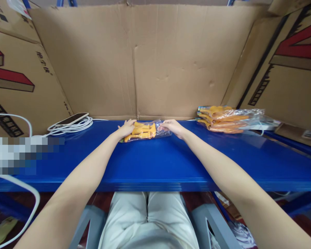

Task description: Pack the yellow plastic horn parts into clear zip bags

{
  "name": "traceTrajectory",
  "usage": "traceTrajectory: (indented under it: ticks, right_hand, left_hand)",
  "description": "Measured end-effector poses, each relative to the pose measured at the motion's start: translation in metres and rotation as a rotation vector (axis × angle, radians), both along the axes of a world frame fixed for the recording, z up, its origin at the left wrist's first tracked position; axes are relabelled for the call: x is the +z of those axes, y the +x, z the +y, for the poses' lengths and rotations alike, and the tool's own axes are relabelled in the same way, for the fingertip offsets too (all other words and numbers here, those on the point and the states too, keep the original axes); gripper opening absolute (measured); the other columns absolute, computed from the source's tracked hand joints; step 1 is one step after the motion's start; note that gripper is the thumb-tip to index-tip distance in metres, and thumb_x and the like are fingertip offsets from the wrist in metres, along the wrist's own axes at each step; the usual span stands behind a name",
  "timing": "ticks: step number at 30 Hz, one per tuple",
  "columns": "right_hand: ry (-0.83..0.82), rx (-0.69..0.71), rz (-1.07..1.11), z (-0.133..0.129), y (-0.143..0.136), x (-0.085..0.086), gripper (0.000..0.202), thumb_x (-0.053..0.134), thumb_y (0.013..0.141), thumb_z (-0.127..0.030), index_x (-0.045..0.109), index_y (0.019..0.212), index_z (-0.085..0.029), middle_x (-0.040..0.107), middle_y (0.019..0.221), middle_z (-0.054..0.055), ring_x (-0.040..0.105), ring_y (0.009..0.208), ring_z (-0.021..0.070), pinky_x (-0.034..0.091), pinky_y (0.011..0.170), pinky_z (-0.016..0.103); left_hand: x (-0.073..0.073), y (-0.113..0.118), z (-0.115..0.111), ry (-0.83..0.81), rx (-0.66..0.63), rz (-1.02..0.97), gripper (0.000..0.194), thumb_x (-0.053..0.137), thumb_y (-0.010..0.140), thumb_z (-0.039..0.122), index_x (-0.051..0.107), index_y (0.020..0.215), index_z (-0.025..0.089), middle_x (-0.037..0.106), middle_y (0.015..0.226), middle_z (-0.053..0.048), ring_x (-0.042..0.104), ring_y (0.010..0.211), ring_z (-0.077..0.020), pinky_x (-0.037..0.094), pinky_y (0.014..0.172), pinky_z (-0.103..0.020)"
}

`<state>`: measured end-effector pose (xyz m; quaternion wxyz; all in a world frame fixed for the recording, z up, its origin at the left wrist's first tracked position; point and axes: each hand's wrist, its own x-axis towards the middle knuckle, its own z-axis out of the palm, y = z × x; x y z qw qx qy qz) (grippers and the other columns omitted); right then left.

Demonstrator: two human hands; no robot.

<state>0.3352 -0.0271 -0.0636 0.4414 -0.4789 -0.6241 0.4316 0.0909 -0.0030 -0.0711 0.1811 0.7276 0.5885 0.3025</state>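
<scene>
A clear plastic bag [159,132] with orange-yellow plastic parts [143,130] inside lies flat near the back of the blue table. The exact kind of the parts is too small to tell. Over the bag's left end rests my left hand [126,128], its fingers stretched out and the thumb apart. My right hand [172,127] has its fingers pinched on the loose plastic at the bag's right end.
At the back right, several similar bags of orange parts [220,119] are piled up. A phone-like device [74,119] sits on a coiled white cable [75,127] at the back left. Cardboard walls [186,58] enclose the blue table [155,166].
</scene>
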Motion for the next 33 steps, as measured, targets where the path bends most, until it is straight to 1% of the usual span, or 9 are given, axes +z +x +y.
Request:
traceTrajectory:
  ticks: [4, 9, 12, 15, 18, 22, 25, 28, 33]
  right_hand:
    - [0.047, -0.144, -0.043, 0.004, 0.007, 0.002, 0.028, 0.056, 0.078, -0.016, 0.061, 0.05, -0.016, 0.065, 0.06, 0.002, 0.057, 0.063, 0.0109, 0.043, 0.073, 0.024]
    - [0.095, -0.282, -0.05, 0.01, 0.017, 0.002, 0.035, 0.051, 0.077, -0.012, 0.054, 0.042, -0.017, 0.059, 0.053, 0.002, 0.054, 0.06, 0.012, 0.042, 0.072, 0.024]
    - [0.122, -0.302, -0.133, 0.013, 0.021, -0.001, 0.033, 0.054, 0.077, -0.017, 0.053, 0.043, -0.017, 0.059, 0.054, 0.002, 0.054, 0.063, 0.0131, 0.042, 0.072, 0.025]
    - [0.14, -0.384, -0.263, 0.016, 0.025, -0.004, 0.029, 0.056, 0.077, -0.025, 0.054, 0.049, -0.018, 0.06, 0.059, 0.001, 0.058, 0.072, 0.0163, 0.043, 0.078, 0.029]
    - [0.16, -0.503, -0.378, 0.02, 0.027, -0.008, 0.024, 0.056, 0.079, -0.032, 0.057, 0.058, -0.019, 0.064, 0.071, 0.002, 0.059, 0.087, 0.0204, 0.041, 0.086, 0.037]
    - [0.205, -0.579, -0.307, 0.024, 0.029, -0.011, 0.009, 0.06, 0.078, -0.029, 0.058, 0.076, -0.02, 0.066, 0.094, 0.005, 0.057, 0.1, 0.0206, 0.042, 0.09, 0.036]
    - [0.137, -0.55, -0.142, 0.023, 0.027, -0.01, 0.014, 0.064, 0.076, -0.027, 0.055, 0.084, -0.019, 0.065, 0.092, 0.007, 0.06, 0.093, 0.0199, 0.047, 0.084, 0.032]
    - [-0.11, -0.418, 0.048, 0.017, 0.023, -0.007, 0.012, 0.061, 0.083, -0.027, 0.053, 0.086, -0.018, 0.062, 0.076, 0.005, 0.061, 0.07, 0.0164, 0.052, 0.068, 0.03]
    - [-0.346, -0.209, 0.203, 0.007, 0.019, -0.002, 0.014, 0.054, 0.09, -0.021, 0.054, 0.078, -0.014, 0.059, 0.059, 0.004, 0.058, 0.054, 0.0116, 0.05, 0.056, 0.022]
  left_hand:
    - [0.01, 0.006, -0.011, -0.07, -0.004, 0.263, 0.054, 0.038, 0.082, 0.027, 0.049, 0.135, 0.029, 0.026, 0.154, -0.002, 0.006, 0.145, -0.0303, 0.002, 0.109, -0.065]
    - [0.013, 0.008, -0.017, -0.024, -0.079, 0.324, 0.048, 0.045, 0.085, 0.045, 0.056, 0.127, 0.026, 0.051, 0.14, -0.006, 0.03, 0.138, -0.0321, 0.002, 0.11, -0.062]
    - [0.011, 0.007, -0.014, 0.098, -0.092, 0.221, 0.039, 0.054, 0.081, 0.045, 0.067, 0.109, 0.022, 0.065, 0.122, -0.008, 0.051, 0.122, -0.0289, 0.022, 0.11, -0.047]
    - [0.01, 0.006, -0.011, 0.202, -0.096, 0.058, 0.024, 0.059, 0.079, 0.039, 0.072, 0.083, 0.019, 0.073, 0.088, -0.008, 0.065, 0.095, -0.0247, 0.043, 0.09, -0.03]
    - [0.012, 0.007, -0.011, 0.18, -0.057, -0.089, 0.021, 0.06, 0.079, 0.033, 0.069, 0.067, 0.018, 0.065, 0.054, -0.004, 0.066, 0.067, -0.0203, 0.046, 0.066, -0.023]
    - [0.017, 0.013, -0.018, -0.095, -0.018, -0.309, 0.021, 0.055, 0.084, 0.03, 0.069, 0.081, 0.015, 0.056, 0.04, -0.001, 0.058, 0.042, -0.0162, 0.044, 0.053, -0.023]
    - [0.019, 0.018, -0.024, -0.263, 0.007, -0.362, 0.023, 0.051, 0.087, 0.028, 0.065, 0.099, 0.013, 0.056, 0.039, -0.001, 0.057, 0.037, -0.0171, 0.045, 0.051, -0.025]
    - [0.02, 0.021, -0.028, -0.365, 0.023, -0.403, 0.029, 0.048, 0.089, 0.026, 0.057, 0.113, 0.013, 0.06, 0.046, -0.003, 0.059, 0.039, -0.0189, 0.048, 0.052, -0.027]
    - [0.019, 0.023, -0.03, -0.546, -0.004, -0.444, 0.027, 0.049, 0.088, 0.029, 0.06, 0.103, 0.009, 0.065, 0.055, -0.01, 0.063, 0.044, -0.0215, 0.053, 0.055, -0.033]
